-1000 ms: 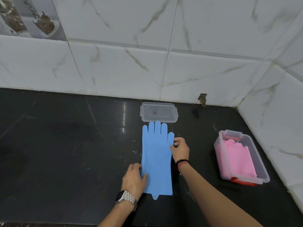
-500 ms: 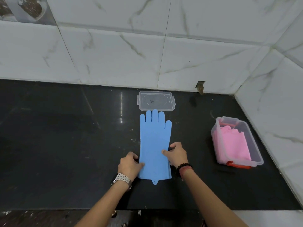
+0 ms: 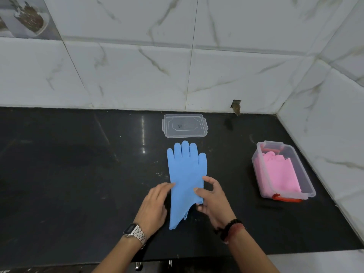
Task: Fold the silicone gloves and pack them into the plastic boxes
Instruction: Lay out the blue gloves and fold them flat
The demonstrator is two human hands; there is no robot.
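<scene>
Two hands on the blue glove [image 3: 186,174], and its cuff corner's now coming up.
Right hand [image 3: 213,198] pinches the cuff's right edge, lifted since before; left hand [image 3: 154,205] presses flat-fingered on the left edge. Glove lies mid-counter [image 3: 69,174], below the clear lid [image 3: 185,125].

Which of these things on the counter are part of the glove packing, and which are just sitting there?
Part of the job:
- blue glove, gripped at its cuff end by the right hand, left hand resting on its edge
- clear box holding pink gloves
- clear lid lying flat

Just there:
- black counter
- tiled wall
</scene>
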